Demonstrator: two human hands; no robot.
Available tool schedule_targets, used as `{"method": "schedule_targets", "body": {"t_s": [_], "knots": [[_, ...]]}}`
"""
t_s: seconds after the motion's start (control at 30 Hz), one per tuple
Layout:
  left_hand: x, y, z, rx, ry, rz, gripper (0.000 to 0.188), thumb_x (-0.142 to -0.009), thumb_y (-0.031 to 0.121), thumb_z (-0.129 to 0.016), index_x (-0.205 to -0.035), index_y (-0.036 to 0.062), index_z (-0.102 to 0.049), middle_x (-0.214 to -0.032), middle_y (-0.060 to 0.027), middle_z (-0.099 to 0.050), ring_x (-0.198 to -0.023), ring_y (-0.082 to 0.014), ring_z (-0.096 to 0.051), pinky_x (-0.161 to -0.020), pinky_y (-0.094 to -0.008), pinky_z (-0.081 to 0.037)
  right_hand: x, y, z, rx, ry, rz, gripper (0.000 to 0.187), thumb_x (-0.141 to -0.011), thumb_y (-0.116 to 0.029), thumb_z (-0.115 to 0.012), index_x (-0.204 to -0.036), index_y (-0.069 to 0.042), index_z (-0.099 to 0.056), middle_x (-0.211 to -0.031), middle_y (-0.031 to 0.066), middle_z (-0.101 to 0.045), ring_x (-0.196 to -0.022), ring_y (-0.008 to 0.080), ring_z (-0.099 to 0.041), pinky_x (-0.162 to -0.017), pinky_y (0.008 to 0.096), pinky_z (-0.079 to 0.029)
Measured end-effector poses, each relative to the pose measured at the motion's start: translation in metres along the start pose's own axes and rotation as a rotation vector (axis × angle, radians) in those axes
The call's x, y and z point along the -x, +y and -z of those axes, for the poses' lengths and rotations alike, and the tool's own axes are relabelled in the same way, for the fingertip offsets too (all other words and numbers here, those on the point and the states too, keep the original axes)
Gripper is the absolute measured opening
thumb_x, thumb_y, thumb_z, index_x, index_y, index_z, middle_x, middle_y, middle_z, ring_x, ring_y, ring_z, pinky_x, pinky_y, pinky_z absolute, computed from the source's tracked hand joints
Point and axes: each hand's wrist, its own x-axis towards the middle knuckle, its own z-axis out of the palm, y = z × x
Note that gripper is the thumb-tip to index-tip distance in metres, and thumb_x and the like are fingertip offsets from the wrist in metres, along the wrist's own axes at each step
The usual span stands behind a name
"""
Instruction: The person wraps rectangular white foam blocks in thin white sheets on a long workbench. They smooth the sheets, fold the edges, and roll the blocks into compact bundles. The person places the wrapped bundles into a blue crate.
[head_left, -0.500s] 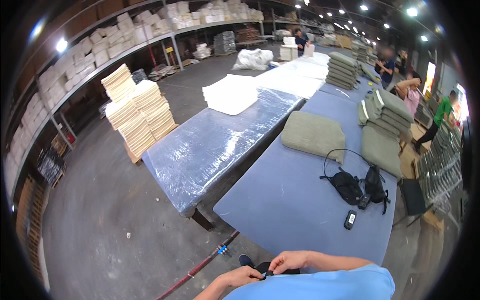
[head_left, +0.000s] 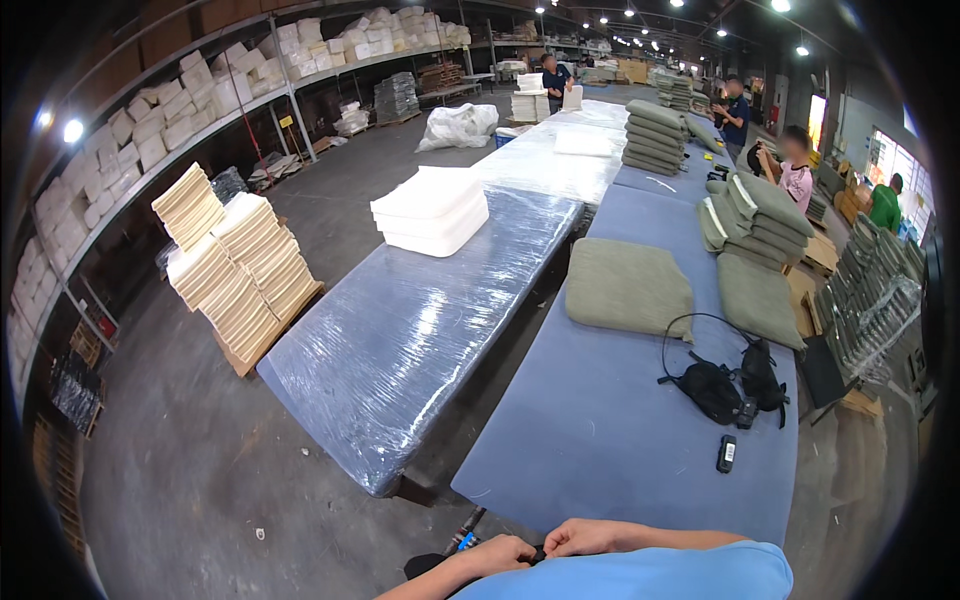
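At my waist, close together by the hem of my light blue shirt [head_left: 660,577], both hands are closed. My left hand [head_left: 503,553] has its fingers curled in at the front. Beside it my right hand [head_left: 580,537] pinches at a small dark piece [head_left: 540,553], which shows between the hands. Its kind cannot be made out. On the blue table in front of me lie a black strapped pouch harness [head_left: 712,388] and a small black device [head_left: 726,454]. Farther up that table rests a grey-green seat cushion [head_left: 630,285].
The blue table [head_left: 560,430] stands ahead; a plastic-wrapped table [head_left: 370,370] runs along its left with white foam pads [head_left: 430,210]. Stacked cushions [head_left: 655,138] stand farther back. Cream foam sheets [head_left: 240,270] rise at left. Several people work at the far right and back.
The view has shifted, so the tables and foam sit further left or lower in it. My hands stay together at my waist, the dark piece now more hidden.
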Motion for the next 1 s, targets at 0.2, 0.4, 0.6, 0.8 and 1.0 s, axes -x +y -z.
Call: {"method": "schedule_targets", "body": {"t_s": [0.2, 0.4, 0.6, 0.8, 1.0], "knots": [[0.032, -0.055, 0.021, 0.018, 0.200, -0.127, 0.031, -0.094, 0.029, -0.065, -0.111, 0.0045, -0.072, -0.095, -0.0223, -0.075, -0.089, -0.0427, -0.072, -0.078, -0.0494, -0.057, -0.058, -0.049, -0.013, 0.109, -0.099, -0.062, 0.022, -0.095, -0.028, -0.077, -0.097, -0.007, -0.070, -0.087, -0.0031, -0.066, -0.078, 0.0065, -0.057, -0.069, 0.0258, -0.048], [0.104, -0.131, 0.057, 0.019, 0.328, -0.010, 0.038, -0.093, 0.026, -0.063, -0.127, 0.0101, -0.064, -0.094, -0.0244, -0.073, -0.088, -0.0469, -0.070, -0.080, -0.0545, -0.056, -0.170, -0.117, -0.056, 0.729, 0.169, -0.101, 0.035, -0.099, -0.040, -0.061, -0.108, -0.006, -0.059, -0.104, 0.0163, -0.072, -0.102, 0.0335, -0.070, -0.084, 0.0470, -0.053], [0.215, -0.277, 0.081, 0.535, 0.393, -0.142, 0.029, -0.097, 0.025, -0.069, -0.119, 0.0072, -0.065, -0.098, -0.0122, -0.073, -0.090, -0.0254, -0.070, -0.078, -0.0389, -0.055, -0.330, -0.193, -0.135, 1.166, 0.208, 0.056, 0.039, -0.104, -0.043, -0.048, -0.117, -0.007, -0.055, -0.115, 0.0250, -0.070, -0.110, 0.0414, -0.069, -0.092, 0.0541, -0.054], [0.333, -0.395, 0.112, 1.109, 0.382, -0.223, 0.026, -0.096, 0.019, -0.076, -0.114, 0.0047, -0.066, -0.091, 0.0045, -0.063, -0.079, -0.0051, -0.054, -0.070, -0.0240, -0.045, -0.457, -0.290, -0.218, 1.192, 0.019, 0.073, 0.039, -0.105, -0.041, -0.045, -0.120, -0.006, -0.056, -0.110, 0.0250, -0.071, -0.109, 0.0377, -0.071, -0.090, 0.0515, -0.056], [0.448, -0.457, 0.217, 0.587, 0.374, 0.058, 0.035, -0.093, 0.036, -0.076, -0.109, 0.0054, -0.071, -0.090, -0.0057, -0.073, -0.080, -0.0146, -0.067, -0.072, -0.0328, -0.051, -0.556, -0.376, -0.234, 0.623, -0.214, -0.020, 0.036, -0.105, -0.034, -0.056, -0.129, -0.008, -0.064, -0.116, 0.0138, -0.072, -0.106, 0.0240, -0.069, -0.088, 0.0391, -0.053]]}}
